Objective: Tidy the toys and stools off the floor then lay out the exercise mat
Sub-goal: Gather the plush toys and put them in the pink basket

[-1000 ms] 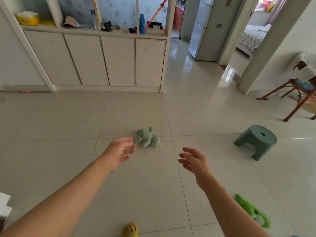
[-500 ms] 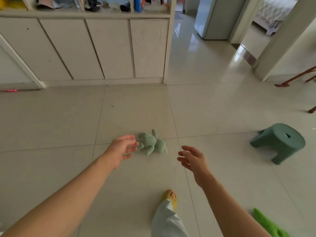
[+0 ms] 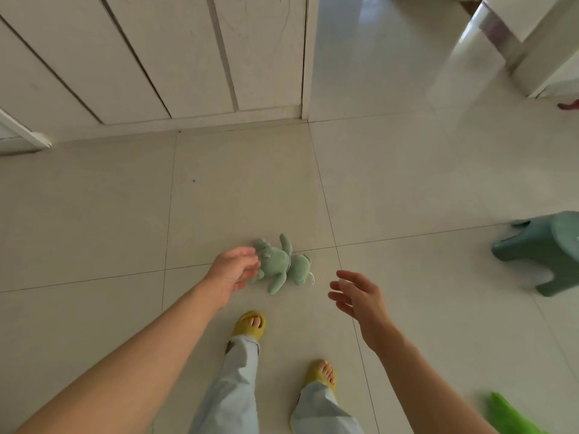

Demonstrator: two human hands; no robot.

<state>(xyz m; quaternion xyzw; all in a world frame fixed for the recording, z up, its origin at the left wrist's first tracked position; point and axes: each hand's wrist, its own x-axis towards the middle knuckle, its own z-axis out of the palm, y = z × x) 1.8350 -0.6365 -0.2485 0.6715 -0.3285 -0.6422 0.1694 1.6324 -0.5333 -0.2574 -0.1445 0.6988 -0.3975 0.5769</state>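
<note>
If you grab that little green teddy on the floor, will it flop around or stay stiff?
Probably floppy: the green teddy looks like soft plush, its limbs splayed loosely on the floor tiles. It is likely light, being small beside the left hand reaching it. It should not roll or slide much, since it lies flat and fuzzy.

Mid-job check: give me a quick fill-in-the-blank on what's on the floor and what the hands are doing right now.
1. The left hand reaches the pale green plush toy, which lies on the ____.
2. The right hand holds ____.
3. The green stool stands to the toy's ____.
4. The slippers on the feet are ____ in colour.

Missing words: floor; nothing; right; yellow
</note>
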